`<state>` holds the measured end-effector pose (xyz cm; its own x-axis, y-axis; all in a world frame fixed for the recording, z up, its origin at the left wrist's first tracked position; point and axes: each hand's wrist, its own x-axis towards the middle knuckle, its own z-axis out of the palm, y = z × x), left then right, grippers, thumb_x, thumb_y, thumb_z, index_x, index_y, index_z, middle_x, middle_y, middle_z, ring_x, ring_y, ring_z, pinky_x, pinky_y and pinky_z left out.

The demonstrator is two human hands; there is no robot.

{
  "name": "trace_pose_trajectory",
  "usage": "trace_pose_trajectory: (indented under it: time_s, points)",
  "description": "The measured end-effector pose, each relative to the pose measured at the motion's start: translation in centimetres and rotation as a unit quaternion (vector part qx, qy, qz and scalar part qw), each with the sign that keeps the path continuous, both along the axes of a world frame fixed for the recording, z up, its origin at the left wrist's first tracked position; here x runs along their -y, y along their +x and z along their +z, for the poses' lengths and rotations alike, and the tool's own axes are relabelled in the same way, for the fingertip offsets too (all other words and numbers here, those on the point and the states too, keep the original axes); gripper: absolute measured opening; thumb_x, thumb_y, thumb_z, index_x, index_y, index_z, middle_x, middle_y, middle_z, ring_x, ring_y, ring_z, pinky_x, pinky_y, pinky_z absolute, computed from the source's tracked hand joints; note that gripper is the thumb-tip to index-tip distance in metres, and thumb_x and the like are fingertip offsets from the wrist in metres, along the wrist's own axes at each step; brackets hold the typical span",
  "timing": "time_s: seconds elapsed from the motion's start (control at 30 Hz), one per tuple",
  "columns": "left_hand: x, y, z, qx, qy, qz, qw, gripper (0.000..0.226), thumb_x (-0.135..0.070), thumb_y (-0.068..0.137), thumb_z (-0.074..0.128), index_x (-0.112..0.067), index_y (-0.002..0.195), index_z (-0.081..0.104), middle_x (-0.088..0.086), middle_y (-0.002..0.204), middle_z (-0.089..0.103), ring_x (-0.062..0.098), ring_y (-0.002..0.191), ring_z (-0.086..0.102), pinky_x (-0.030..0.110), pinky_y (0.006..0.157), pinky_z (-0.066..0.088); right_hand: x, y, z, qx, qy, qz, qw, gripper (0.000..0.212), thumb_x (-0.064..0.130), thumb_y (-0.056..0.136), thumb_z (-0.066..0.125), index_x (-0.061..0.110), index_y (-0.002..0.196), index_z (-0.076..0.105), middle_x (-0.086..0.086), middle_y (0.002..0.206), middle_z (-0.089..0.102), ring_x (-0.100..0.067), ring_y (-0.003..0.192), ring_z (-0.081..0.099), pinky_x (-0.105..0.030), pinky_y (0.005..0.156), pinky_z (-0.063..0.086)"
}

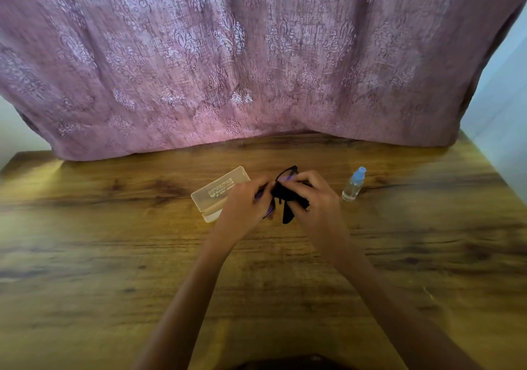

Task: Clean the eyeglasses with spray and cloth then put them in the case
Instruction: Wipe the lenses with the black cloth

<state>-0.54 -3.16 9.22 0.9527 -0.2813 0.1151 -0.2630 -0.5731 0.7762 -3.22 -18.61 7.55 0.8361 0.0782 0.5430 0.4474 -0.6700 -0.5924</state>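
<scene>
— Trying to place everything on the desk (114, 227), what's each hand got?

— Both are busy mid-desk, a bit toward the far edge. The left hand (246, 201) grips the eyeglasses (288, 171) by one side, fingers curled round the dark frame. The right hand (316, 198) pinches the black cloth (288, 198) against a lens, one corner hanging down. The case (219, 191) lies flat just left of the left hand, partly hidden by it; can't tell if it's latched. The spray bottle (353, 184) stands upright right of the right hand, blue cap on, not touching. A pink curtain (256, 56) hangs along the far edge.
</scene>
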Motion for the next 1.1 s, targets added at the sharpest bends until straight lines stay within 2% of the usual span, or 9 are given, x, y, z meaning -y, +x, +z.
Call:
trace_pose_trajectory:
  time_s: [0.03,0.1,0.2,0.3,0.43,0.67,0.8,0.97,1.1]
  points:
    - [0.0,-0.1,0.1,0.007,0.002,-0.003,1.000,0.024,-0.014,0.099,0.045,-0.008,0.081,0.060,-0.002,0.056,0.062,0.012,0.054,0.062,0.023,0.058,0.047,-0.1,0.1,0.1,-0.002,0.004,-0.001,1.000,0.032,-0.007,0.077,0.073,0.004,0.107,0.073,-0.009,0.101,0.063,-0.014,0.091,0.060,-0.014,0.082,0.047]
    - [0.1,-0.1,0.1,0.026,0.008,-0.001,1.000,0.023,-0.013,0.098,0.047,-0.009,0.080,0.060,-0.002,0.058,0.062,0.016,0.056,0.062,0.031,0.060,0.050,-0.1,0.3,0.2,-0.002,0.012,-0.006,1.000,0.031,-0.007,0.079,0.072,0.004,0.108,0.072,-0.008,0.102,0.062,-0.010,0.092,0.058,-0.008,0.084,0.043]
    - [0.1,-0.1,0.1,0.054,0.015,0.004,0.998,0.023,-0.015,0.098,0.048,-0.005,0.084,0.062,0.004,0.062,0.065,0.019,0.058,0.063,0.040,0.063,0.051,0.1,0.9,0.3,0.009,0.023,-0.012,1.000,0.028,-0.005,0.082,0.070,0.001,0.109,0.071,-0.010,0.100,0.061,-0.013,0.089,0.059,-0.013,0.081,0.046]
    - [0.1,-0.4,0.1,0.064,0.016,0.009,0.998,0.024,-0.018,0.098,0.048,-0.005,0.085,0.063,0.003,0.062,0.065,0.017,0.059,0.062,0.040,0.065,0.050,0.5,1.5,0.4,0.000,0.028,-0.033,0.999,0.028,-0.004,0.083,0.069,0.001,0.110,0.071,-0.010,0.098,0.061,-0.019,0.085,0.060,-0.024,0.073,0.051]
    - [0.1,-0.5,0.2,0.047,0.015,0.018,0.999,0.024,-0.022,0.099,0.047,-0.008,0.086,0.062,0.000,0.060,0.066,0.010,0.058,0.062,0.036,0.067,0.050,0.9,2.0,0.4,-0.003,0.023,-0.038,0.999,0.029,-0.005,0.083,0.068,0.001,0.110,0.070,-0.009,0.097,0.060,-0.018,0.083,0.058,-0.020,0.070,0.047]
    - [0.1,-0.7,0.4,0.045,-0.019,0.046,0.998,0.028,-0.021,0.099,0.047,-0.002,0.084,0.059,0.014,0.063,0.064,0.028,0.063,0.059,0.050,0.069,0.046,1.1,1.6,0.0,-0.002,0.021,-0.033,0.999,0.028,-0.005,0.083,0.068,0.001,0.110,0.070,-0.009,0.096,0.058,-0.017,0.080,0.057,-0.023,0.068,0.049]
    - [0.1,-0.6,0.4,0.049,-0.020,0.051,0.997,0.028,-0.021,0.099,0.047,-0.004,0.081,0.059,0.012,0.063,0.064,0.025,0.061,0.058,0.048,0.066,0.047,1.1,1.2,0.0,-0.008,0.020,-0.031,0.999,0.026,-0.005,0.082,0.070,0.000,0.108,0.071,-0.009,0.095,0.058,-0.018,0.079,0.057,-0.023,0.069,0.049]
    - [-0.1,-0.3,0.2,0.045,-0.031,0.051,0.997,0.028,-0.021,0.100,0.047,-0.008,0.076,0.056,0.000,0.056,0.062,0.011,0.055,0.059,0.033,0.062,0.050,0.6,0.4,0.1,-0.002,0.009,-0.025,1.000,0.028,-0.007,0.079,0.072,-0.001,0.106,0.071,-0.012,0.095,0.060,-0.021,0.082,0.060,-0.029,0.071,0.052]
    - [-0.1,-0.2,0.0,0.036,-0.040,0.053,0.997,0.027,-0.019,0.099,0.047,-0.008,0.076,0.056,0.003,0.056,0.063,0.017,0.055,0.062,0.039,0.063,0.051,-0.2,-0.3,0.0,0.015,-0.006,-0.006,1.000,0.032,-0.009,0.074,0.075,-0.002,0.105,0.071,-0.014,0.096,0.062,-0.022,0.084,0.062,-0.030,0.073,0.054]
